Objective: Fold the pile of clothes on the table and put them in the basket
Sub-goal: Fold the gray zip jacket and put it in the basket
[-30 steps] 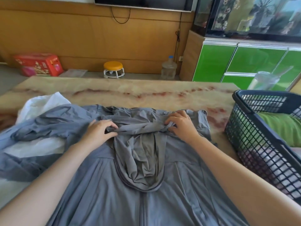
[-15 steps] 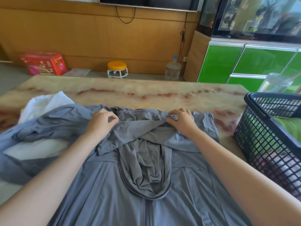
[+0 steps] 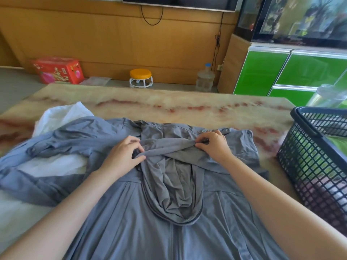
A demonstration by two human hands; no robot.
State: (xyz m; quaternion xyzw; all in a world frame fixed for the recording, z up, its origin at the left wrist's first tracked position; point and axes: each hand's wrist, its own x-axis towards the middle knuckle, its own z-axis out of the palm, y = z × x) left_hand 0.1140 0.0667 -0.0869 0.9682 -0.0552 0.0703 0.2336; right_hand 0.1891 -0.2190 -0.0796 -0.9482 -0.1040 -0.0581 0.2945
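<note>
A grey-blue hooded garment [image 3: 169,231] lies spread on the marble table [image 3: 169,109], its hood [image 3: 174,194] folded down over the front. My left hand [image 3: 124,156] pinches the left end of a bunched band of cloth at the collar. My right hand [image 3: 214,145] pinches the right end of the same band. One sleeve [image 3: 47,177] trails off to the left over a white garment [image 3: 62,117]. A dark blue mesh basket [image 3: 317,166] stands at the right table edge with green cloth inside.
Behind the basket stands a clear plastic cup [image 3: 326,96]. Beyond the table, on the floor, are a red box [image 3: 58,70], a small yellow stool [image 3: 140,77] and a water jug [image 3: 205,79]. Green cabinets [image 3: 281,72] stand at the right.
Both hands have drawn the collar cloth back toward me after pushing it away, gathering it into a tighter band between them. The camera tilted slightly.
</note>
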